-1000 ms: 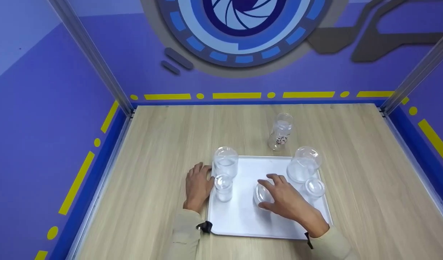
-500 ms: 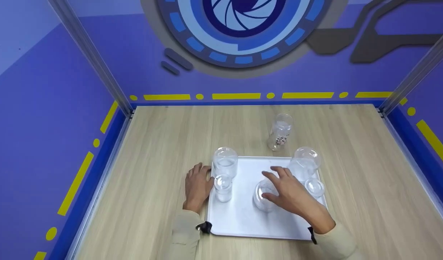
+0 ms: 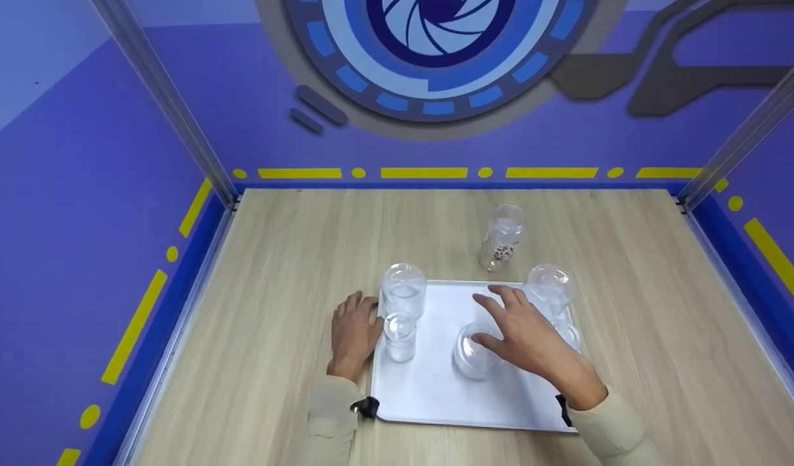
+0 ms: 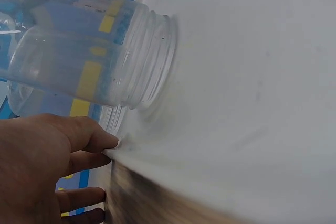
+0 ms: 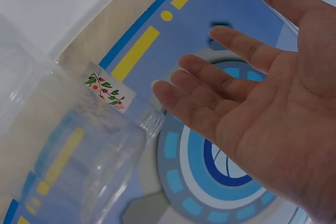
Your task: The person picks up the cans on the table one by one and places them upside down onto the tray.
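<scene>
My left hand pinches the left rim of a white tray; in the left wrist view its fingertips are right at the edge. Beside it on the tray stand a large clear jar, threaded mouth down in the left wrist view, and a smaller clear jar. My right hand hovers over the tray with fingers spread and nothing in it. Its thumb overlaps a clear round jar in the middle. Behind this hand, a large jar and a small one are partly hidden.
Behind the tray, on the wooden table, stands a tall clear bottle with a floral print. Blue printed panels with metal corner posts enclose the table at the back and both sides.
My right hand has let go of the round jar in the middle, opened its fingers and drawn up and to the right. The left hand stays at the tray's rim.
</scene>
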`<state>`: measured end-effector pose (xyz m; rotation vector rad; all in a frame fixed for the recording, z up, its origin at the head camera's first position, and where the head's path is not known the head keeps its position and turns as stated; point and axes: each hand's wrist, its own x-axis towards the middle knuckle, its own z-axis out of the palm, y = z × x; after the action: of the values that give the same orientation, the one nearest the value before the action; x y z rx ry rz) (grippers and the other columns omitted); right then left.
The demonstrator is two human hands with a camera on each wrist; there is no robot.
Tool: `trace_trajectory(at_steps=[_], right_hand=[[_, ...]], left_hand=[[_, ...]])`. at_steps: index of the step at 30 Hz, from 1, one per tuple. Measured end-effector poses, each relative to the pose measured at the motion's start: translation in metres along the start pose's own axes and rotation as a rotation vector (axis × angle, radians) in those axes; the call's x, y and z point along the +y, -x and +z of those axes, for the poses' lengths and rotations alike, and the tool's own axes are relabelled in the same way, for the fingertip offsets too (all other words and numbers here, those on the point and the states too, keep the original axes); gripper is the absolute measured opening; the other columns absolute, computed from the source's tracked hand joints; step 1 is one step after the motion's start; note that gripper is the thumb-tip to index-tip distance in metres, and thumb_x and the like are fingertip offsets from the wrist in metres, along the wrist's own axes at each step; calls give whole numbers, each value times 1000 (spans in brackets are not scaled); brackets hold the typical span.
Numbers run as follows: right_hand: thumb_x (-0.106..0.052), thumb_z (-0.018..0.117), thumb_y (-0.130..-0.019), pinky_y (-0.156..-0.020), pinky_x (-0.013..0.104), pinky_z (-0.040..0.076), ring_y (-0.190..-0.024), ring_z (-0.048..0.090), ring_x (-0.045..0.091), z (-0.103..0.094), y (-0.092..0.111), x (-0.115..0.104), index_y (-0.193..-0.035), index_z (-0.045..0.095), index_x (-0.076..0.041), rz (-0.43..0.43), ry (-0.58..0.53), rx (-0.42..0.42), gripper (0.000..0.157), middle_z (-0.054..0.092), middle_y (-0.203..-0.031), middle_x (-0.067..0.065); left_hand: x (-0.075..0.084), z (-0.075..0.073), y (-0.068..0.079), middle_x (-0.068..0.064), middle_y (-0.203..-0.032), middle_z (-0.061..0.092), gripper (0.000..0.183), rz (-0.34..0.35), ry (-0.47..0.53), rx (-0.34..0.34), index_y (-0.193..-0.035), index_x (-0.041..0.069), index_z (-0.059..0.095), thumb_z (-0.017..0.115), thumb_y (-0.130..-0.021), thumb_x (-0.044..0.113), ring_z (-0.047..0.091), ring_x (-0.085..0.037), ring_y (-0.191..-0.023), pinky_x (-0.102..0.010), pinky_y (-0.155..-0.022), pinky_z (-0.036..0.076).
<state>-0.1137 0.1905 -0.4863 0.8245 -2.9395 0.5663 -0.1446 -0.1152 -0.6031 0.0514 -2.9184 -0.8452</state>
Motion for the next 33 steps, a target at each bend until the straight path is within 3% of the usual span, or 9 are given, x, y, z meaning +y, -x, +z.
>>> trace_trajectory(at_steps=[15, 23, 33], right_hand=[[-21, 87, -90, -104, 59, 51, -130, 53, 45, -20, -11, 10, -143, 59, 0, 24, -40, 14, 64, 54, -143, 26], [-21, 86, -92, -105, 60, 49, -130, 53, 46, -32, -18, 20, -145, 58, 1, 44, -59, 17, 64, 53, -143, 28], [-23, 83, -94, -107, 64, 46, -133, 50, 48, -42, -28, 29, -147, 57, 1, 62, -56, 5, 64, 51, -146, 29]], left_hand=[[-5, 0, 3, -22, -150, 56, 35, 6, -11, 4, -131, 7, 72, 72, -99, 21, 48, -41, -141, -59, -118, 35], [-7, 2, 3, -24, -146, 58, 34, 51, -1, 35, -128, 5, 73, 74, -96, 19, 50, -42, -139, -56, -116, 38], [-3, -1, 0, -22, -149, 56, 35, 13, 9, -4, -130, 6, 73, 73, -98, 19, 48, -42, -141, -57, -119, 34]])
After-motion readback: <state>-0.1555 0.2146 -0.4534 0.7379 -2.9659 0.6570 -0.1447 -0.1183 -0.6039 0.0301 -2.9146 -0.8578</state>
